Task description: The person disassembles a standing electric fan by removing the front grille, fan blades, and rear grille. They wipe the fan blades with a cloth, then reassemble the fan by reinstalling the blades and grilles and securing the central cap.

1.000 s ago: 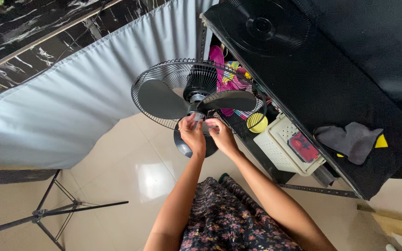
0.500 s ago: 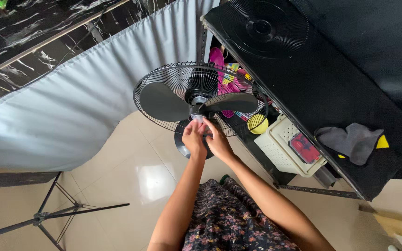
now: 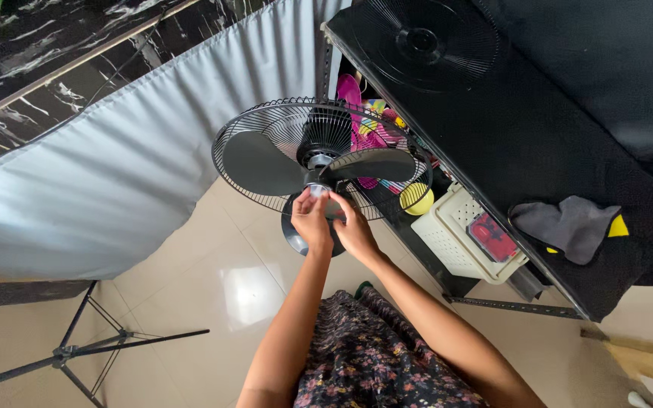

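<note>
Together, our left hand (image 3: pixel 311 221) and right hand (image 3: pixel 353 230) pinched the small hub cap at the centre of the fan blades (image 3: pixel 319 162) (likely light, stiff plastic, best held near the hub), inside the open rear grille (image 3: pixel 266 125).

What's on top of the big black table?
On the black cloth-covered table lie a round black wire fan grille and a crumpled grey cloth. A small yellow piece pokes out beside the cloth; the cloth hides the rest of it.

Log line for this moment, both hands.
left hand: at blade hub | right hand: beside it, at hub | fan: front grille off, blades exposed
</note>
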